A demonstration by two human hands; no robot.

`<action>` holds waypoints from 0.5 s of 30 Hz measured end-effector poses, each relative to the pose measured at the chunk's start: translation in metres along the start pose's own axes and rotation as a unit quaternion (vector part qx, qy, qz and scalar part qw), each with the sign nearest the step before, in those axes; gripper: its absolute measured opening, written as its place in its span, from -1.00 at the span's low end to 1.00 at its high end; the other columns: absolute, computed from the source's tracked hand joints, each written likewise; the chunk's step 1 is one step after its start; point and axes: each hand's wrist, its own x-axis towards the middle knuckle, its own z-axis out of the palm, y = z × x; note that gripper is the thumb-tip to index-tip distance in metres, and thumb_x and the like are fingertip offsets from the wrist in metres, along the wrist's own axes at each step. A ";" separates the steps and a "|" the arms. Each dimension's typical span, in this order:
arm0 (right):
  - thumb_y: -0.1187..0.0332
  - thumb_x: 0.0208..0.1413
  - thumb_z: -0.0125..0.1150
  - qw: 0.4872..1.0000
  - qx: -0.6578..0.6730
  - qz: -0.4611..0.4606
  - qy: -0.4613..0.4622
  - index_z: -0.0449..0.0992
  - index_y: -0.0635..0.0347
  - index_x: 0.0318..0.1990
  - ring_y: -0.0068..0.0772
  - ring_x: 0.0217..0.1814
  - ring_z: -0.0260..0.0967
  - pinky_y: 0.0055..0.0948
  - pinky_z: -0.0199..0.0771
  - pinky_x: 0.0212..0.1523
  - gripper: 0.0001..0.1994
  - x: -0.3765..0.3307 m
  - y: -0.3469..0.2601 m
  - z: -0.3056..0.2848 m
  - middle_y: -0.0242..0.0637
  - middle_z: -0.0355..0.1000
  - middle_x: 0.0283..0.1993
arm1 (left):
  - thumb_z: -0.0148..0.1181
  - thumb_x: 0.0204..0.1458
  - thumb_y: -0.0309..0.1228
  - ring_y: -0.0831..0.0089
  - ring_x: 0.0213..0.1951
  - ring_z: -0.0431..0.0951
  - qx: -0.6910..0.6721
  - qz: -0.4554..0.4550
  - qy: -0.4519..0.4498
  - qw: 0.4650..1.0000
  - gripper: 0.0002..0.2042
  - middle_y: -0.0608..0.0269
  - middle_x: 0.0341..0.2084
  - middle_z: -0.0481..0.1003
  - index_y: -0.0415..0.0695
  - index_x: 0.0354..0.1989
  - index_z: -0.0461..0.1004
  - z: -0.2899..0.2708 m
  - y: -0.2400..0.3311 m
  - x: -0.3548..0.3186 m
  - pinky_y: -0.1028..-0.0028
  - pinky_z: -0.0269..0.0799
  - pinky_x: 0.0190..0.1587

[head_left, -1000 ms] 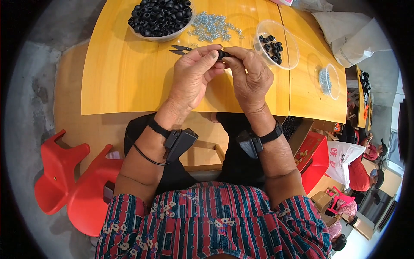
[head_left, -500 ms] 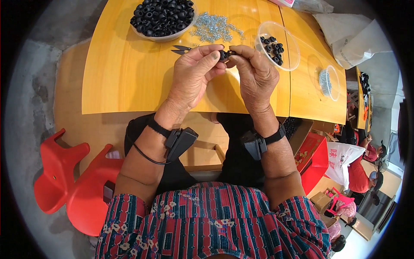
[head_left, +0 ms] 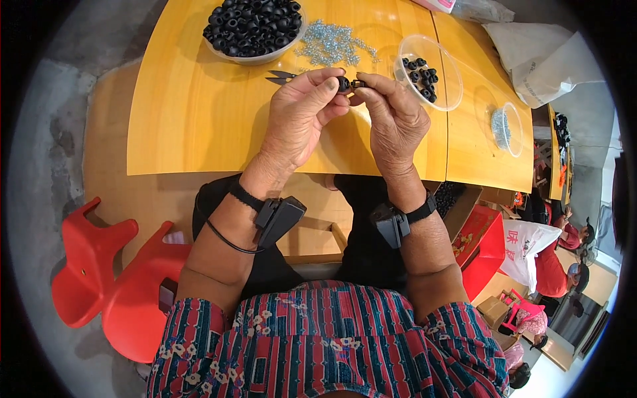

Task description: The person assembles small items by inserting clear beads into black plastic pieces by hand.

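Above the table's near half, my left hand (head_left: 298, 116) pinches a rounded black plastic piece (head_left: 343, 84) between thumb and fingers. Close beside it, my right hand (head_left: 398, 126) grips a smaller dark piece (head_left: 359, 84) with thumb and forefinger. The two pieces face each other end to end; whether they touch is too small to tell. Behind my left fingers lies a pair of dark scissors or snips (head_left: 281, 75), its handles hidden. Beyond my hands is a loose pile of small clear-bluish pieces (head_left: 332, 43). To the right, a clear round tub (head_left: 451, 89) holds several black pieces.
A larger clear bowl (head_left: 255, 60) heaped with black pieces stands at the far left of the yellow table (head_left: 199, 126). Another small tub (head_left: 516, 136) of bluish pieces sits at right. Red chairs (head_left: 142, 292) stand left; a red box (head_left: 483, 249) and other people are at right.
My right fingers have shifted slightly, and the small dark piece in them shows more plainly beside the black piece. My left hand keeps its pinch.
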 end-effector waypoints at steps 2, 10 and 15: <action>0.56 -0.06 0.26 1.000 0.008 0.007 0.006 0.55 0.29 -0.28 -0.54 -0.42 0.49 -0.65 0.45 -0.42 -0.86 -0.001 0.004 -0.001 -0.30 0.49 -0.42 | 0.09 0.11 -0.44 0.61 -0.38 0.49 0.001 0.000 0.001 1.000 -0.81 0.29 -0.36 0.48 -0.23 -0.14 0.44 0.001 -0.001 0.000 0.64 0.48 -0.23; 0.57 -0.08 0.27 1.000 0.020 0.015 0.013 0.56 0.29 -0.28 -0.56 -0.43 0.48 -0.65 0.44 -0.43 -0.84 -0.002 0.002 0.000 -0.30 0.49 -0.43 | 0.08 0.11 -0.45 0.61 -0.38 0.49 0.016 0.006 0.004 1.000 -0.81 0.27 -0.36 0.49 -0.23 -0.13 0.43 0.000 -0.001 0.000 0.63 0.48 -0.22; 0.57 -0.10 0.29 0.999 0.021 0.020 0.016 0.56 0.28 -0.29 -0.58 -0.43 0.45 -0.65 0.42 -0.41 -0.84 -0.001 0.001 -0.002 -0.31 0.50 -0.43 | 0.08 0.11 -0.45 0.60 -0.37 0.50 0.010 0.008 -0.003 1.000 -0.81 0.27 -0.37 0.49 -0.24 -0.13 0.43 0.001 -0.001 0.001 0.62 0.48 -0.21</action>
